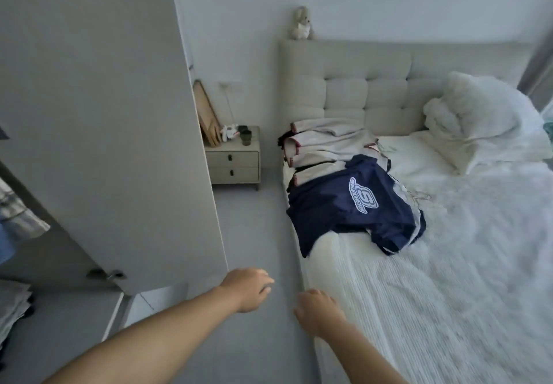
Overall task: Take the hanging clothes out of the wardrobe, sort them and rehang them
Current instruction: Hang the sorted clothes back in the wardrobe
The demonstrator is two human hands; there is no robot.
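A pile of clothes lies on the left side of the bed (449,294): a navy top with a white logo (356,210) on the near side, and several white garments with dark red trim (323,147) stacked behind it toward the headboard. My left hand (248,289) hovers over the floor beside the bed, fingers loosely curled, holding nothing. At the bed's near edge my right hand (318,312) is also empty, its fingers curled downward. The open wardrobe door (104,114) fills the left, with hanging clothes (16,213) showing past it.
A bedside table (235,159) with small items stands between door and bed. White pillows (478,117) lie at the far right, and a stuffed toy (302,23) sits on the headboard. Folded clothes (12,306) lie at the lower left. A strip of floor (254,234) runs beside the bed.
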